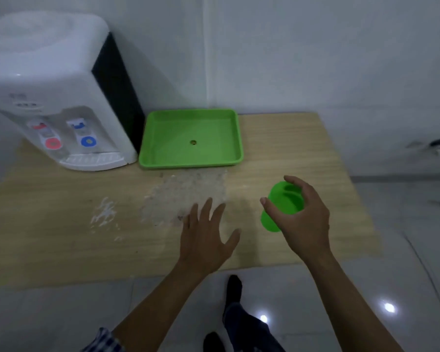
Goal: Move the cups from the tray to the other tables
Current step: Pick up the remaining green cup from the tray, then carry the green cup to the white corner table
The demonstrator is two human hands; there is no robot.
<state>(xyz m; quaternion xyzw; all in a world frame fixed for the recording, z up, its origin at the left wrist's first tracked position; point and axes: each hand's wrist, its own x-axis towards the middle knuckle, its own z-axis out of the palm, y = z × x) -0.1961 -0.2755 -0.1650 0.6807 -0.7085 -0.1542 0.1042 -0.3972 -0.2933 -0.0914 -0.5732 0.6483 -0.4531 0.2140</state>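
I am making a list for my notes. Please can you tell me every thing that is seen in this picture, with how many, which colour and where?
tray: 1, green, holds no cups, on the table beside the dispenser
cup: 1, green, tilted, above the table's right part, in the right hand
water dispenser: 1, white with black side, red and blue taps, table's far left
table: 1, light wood, with a pale worn patch in front of the tray
floor: grey tiles, shiny, right and below
wall: white, behind the table
left hand: 1, fingers spread, over the table
right hand: 1, grips the cup
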